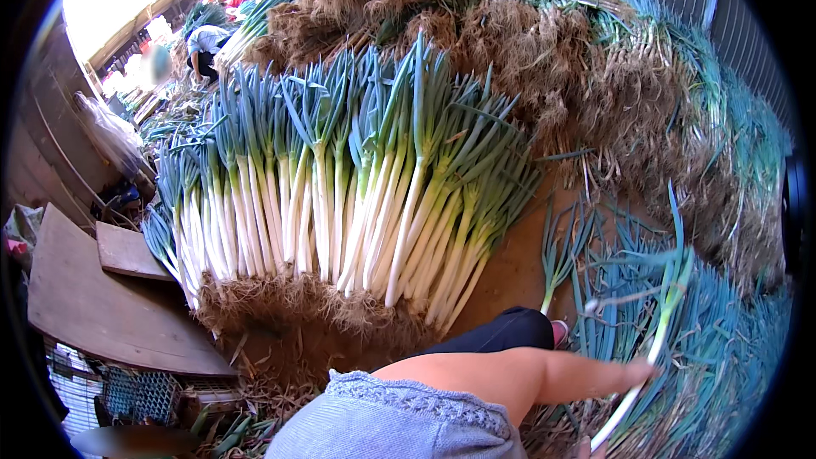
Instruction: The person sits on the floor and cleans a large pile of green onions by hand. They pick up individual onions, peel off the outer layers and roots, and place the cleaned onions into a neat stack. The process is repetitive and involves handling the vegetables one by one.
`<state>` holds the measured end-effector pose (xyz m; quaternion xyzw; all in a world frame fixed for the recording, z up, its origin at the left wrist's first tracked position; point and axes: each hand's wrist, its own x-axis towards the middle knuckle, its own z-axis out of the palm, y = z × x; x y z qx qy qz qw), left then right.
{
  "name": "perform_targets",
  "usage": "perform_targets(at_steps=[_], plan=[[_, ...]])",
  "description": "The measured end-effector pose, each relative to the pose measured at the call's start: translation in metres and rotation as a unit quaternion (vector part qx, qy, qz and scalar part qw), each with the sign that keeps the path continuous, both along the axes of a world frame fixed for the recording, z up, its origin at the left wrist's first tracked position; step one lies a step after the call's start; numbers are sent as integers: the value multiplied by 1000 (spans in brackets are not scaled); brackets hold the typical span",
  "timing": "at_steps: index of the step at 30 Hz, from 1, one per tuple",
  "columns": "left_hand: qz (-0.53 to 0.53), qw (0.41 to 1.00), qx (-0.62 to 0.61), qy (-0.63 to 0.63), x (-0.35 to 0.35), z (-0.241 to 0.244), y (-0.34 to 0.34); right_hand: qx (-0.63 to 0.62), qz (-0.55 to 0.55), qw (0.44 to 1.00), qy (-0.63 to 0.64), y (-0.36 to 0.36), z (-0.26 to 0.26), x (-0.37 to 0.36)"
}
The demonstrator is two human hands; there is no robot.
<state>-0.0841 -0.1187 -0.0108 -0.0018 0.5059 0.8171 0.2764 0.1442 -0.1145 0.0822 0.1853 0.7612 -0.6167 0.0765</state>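
Note:
My left hand [639, 371] grips one long Welsh onion [660, 331] by its white shaft, my bare arm stretched to the right. Its green leaves point up and away, and its white end runs down to the bottom edge. There, the fingers of my right hand [593, 450] close around that end; most of this hand is cut off. Beneath both hands lies a layer of loose Welsh onions [714, 344] with blue-green leaves. In front of me a broad row of Welsh onions [344, 204] leans upright, white shafts bared, roots [287, 299] toward me.
Behind the row rises a high heap of onion bundles [542, 70] with brown, soil-covered roots. Curved boards [115, 306] and a plastic crate [137, 395] lie at the left. Another person [207, 44] bends down at the far left. My dark-trousered knee [516, 331] juts out before me.

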Motion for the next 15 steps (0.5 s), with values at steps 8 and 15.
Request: perform_targets(at_steps=[8, 15], plan=[[68, 975, -210, -32, -21, -37, 22, 28, 34, 996, -74, 48, -23, 42], [179, 973, -120, 76, -59, -32, 37, -21, -58, 997, -53, 9, 52, 78]])
